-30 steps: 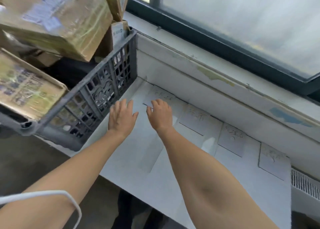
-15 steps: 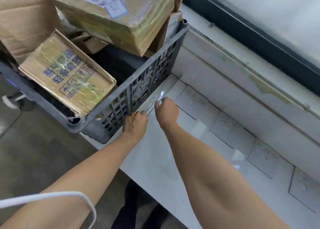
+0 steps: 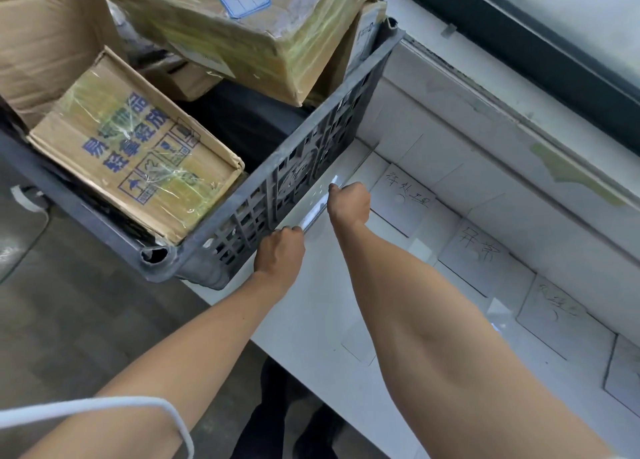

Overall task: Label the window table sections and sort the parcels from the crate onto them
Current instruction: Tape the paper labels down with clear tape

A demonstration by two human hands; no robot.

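Note:
A grey plastic crate [image 3: 313, 153] sits on the left end of the white window table [image 3: 311, 320], loaded with parcels. These include a taped carton with blue print [image 3: 135, 160], a large taped box [image 3: 242, 32] on top and a plain carton [image 3: 41, 35]. Several handwritten paper labels lie along the table's back; the nearest ones are the first label [image 3: 405, 198] and the second label [image 3: 479, 247]. My left hand [image 3: 280, 250] and my right hand [image 3: 348, 204] have curled fingers and pinch the two ends of a shiny clear tape strip [image 3: 316, 212] right beside the crate's wall.
A pale ledge [image 3: 502, 119] and a dark window frame [image 3: 519, 42] run behind the table. Further labels [image 3: 554, 314] lie to the right. The table's front edge drops to a dark floor [image 3: 86, 320] on the left.
Both hands left the table by the first label, where they lay flat, and moved left to the crate's side. Their fingers have curled onto the tape strip.

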